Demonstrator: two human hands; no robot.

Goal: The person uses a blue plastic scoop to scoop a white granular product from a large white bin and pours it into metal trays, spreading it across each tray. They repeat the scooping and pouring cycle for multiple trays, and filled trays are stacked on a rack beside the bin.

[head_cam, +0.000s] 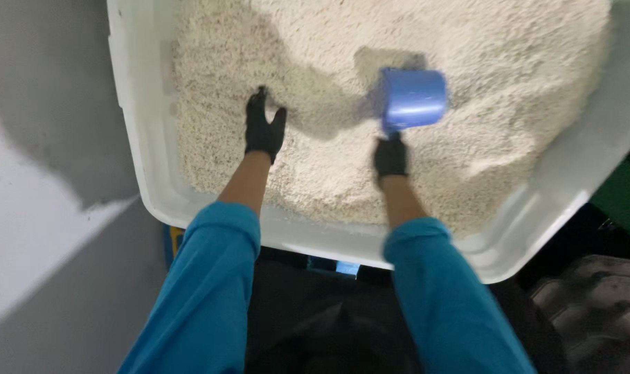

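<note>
While your gloved left hand (264, 130) lies open on the loose, shifting pale grain (329, 173) in the white tub (142, 125), your right hand (390, 156) grips the light, stiff blue scoop (412, 98) by its handle, its best hold.

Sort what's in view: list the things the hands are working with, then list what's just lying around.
In use:
- blue scoop, held by the right hand
- pale granules, touched by the left hand
- white tub holding the granules

Lying about:
- dark moulded tray, lower right
- small blue item under the tub rim
</note>
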